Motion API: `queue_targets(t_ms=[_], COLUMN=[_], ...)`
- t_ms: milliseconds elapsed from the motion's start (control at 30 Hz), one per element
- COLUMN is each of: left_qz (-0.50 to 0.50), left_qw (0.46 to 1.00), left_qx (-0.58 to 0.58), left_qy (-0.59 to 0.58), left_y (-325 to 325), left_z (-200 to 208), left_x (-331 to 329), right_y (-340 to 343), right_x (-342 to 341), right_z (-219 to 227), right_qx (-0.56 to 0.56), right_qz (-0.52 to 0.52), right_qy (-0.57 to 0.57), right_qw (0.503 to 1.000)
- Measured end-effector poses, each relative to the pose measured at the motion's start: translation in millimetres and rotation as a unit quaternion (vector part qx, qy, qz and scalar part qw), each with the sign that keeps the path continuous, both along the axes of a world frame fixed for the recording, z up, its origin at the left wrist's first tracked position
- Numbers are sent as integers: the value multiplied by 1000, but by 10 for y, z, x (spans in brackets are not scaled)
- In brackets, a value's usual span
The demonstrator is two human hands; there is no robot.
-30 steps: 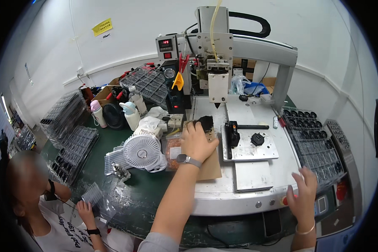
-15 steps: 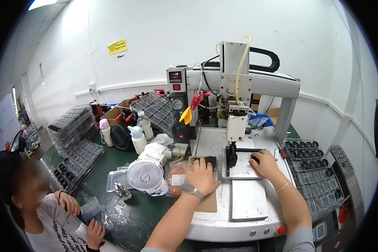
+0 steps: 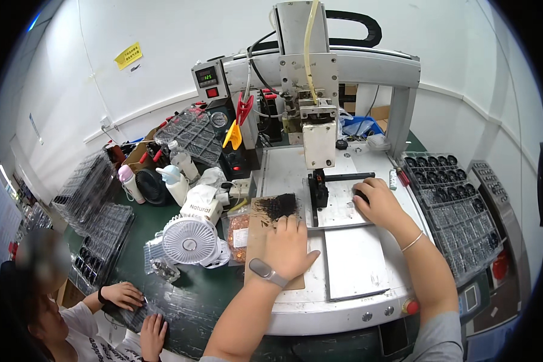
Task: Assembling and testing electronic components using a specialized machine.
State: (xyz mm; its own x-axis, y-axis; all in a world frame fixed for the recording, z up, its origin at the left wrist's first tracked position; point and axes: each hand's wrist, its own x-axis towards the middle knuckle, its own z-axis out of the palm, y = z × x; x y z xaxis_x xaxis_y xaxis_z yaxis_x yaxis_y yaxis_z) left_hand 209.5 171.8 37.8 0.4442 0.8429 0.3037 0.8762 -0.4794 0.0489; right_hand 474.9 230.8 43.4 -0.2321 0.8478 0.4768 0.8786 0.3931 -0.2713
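Note:
My left hand (image 3: 286, 247), with a watch on its wrist, lies palm down on a brown cardboard sheet (image 3: 256, 241), fingers stretched out. Just beyond its fingertips a pile of small black pieces (image 3: 277, 206) is spread on the cardboard. My right hand (image 3: 380, 205) is on the white machine plate, its fingers curled on a small black round part (image 3: 360, 196) that they partly hide. Left of that hand, a black fixture (image 3: 318, 190) stands on the plate under the machine's white head (image 3: 318, 143).
A white fan (image 3: 190, 241) and a bag of orange pieces (image 3: 238, 232) stand left of the cardboard. Trays of black round parts (image 3: 443, 187) lie to the right. A red button (image 3: 411, 307) sits on the machine's front edge. Another person's hands (image 3: 123, 294) rest at lower left.
My left hand has drawn back toward me, uncovering the black pile. My right hand stays at the plate. The view has shifted, and the other person's hands have come down onto the table.

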Motion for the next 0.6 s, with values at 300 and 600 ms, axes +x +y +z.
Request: queue_targets(t_ms=[300, 600], left_qz=[-9, -7], left_qw=[1000, 1000], left_qx=[-12, -4], left_qy=[4, 9], left_y=[-60, -54], left_z=[7, 27], left_x=[-38, -42], right_y=[-43, -80], right_x=[-21, -99], right_z=[-8, 66], right_qx=[-10, -27], right_qz=[-4, -92], right_qy=[6, 14], right_qw=[1000, 995])
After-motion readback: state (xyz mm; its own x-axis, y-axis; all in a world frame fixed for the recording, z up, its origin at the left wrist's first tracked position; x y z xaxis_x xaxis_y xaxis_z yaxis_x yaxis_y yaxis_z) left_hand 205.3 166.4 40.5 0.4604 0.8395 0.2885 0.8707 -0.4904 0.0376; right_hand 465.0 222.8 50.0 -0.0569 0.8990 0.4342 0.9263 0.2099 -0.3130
